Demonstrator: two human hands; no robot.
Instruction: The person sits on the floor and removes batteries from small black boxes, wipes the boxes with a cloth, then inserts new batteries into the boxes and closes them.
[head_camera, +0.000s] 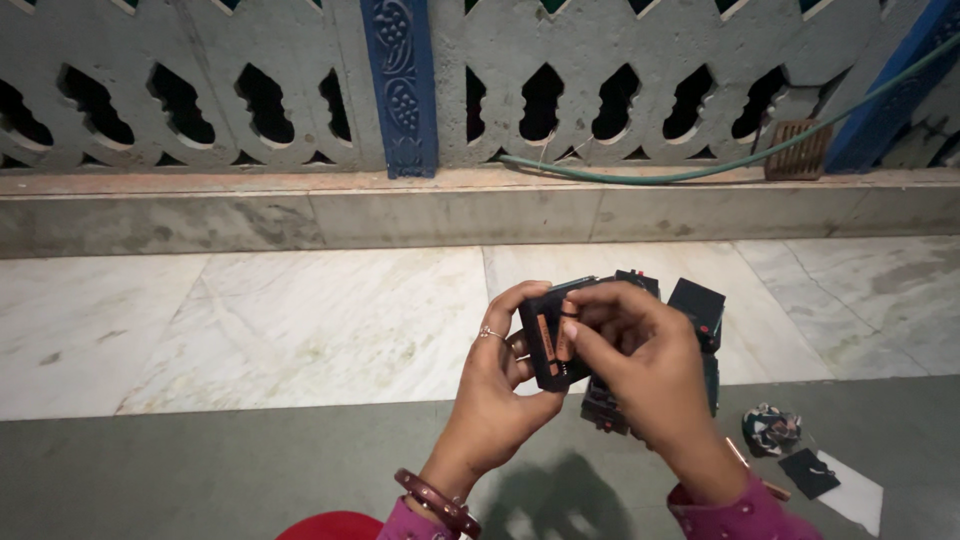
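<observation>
A pale marble floor (300, 320) ran up to a stone step, and behind the step stood a grey cut-out railing (620, 70) with a blue post (402, 85). A green hose (720, 165) trailed along the foot of that railing. Nearer to me than the marble, the ground turned to dull grey stone.

I held a small black battery case (553, 345) over the seam between marble and grey stone. My left hand (495, 385) was curled around its left side, fingers wrapped behind it and thumb underneath, a ring on one finger and a dark bangle (437, 502) at the wrist. My right hand (640, 360) was partly closed over the case from the right, its fingertips (570, 328) pressing on a copper-and-black battery (556, 340) that sat in the case.

Just behind my right hand, more black boxes (697, 308) stood on the floor. To the right of them lay a small crumpled bundle (772, 428), a flat black piece (808, 472) and a white sheet (855, 495).
</observation>
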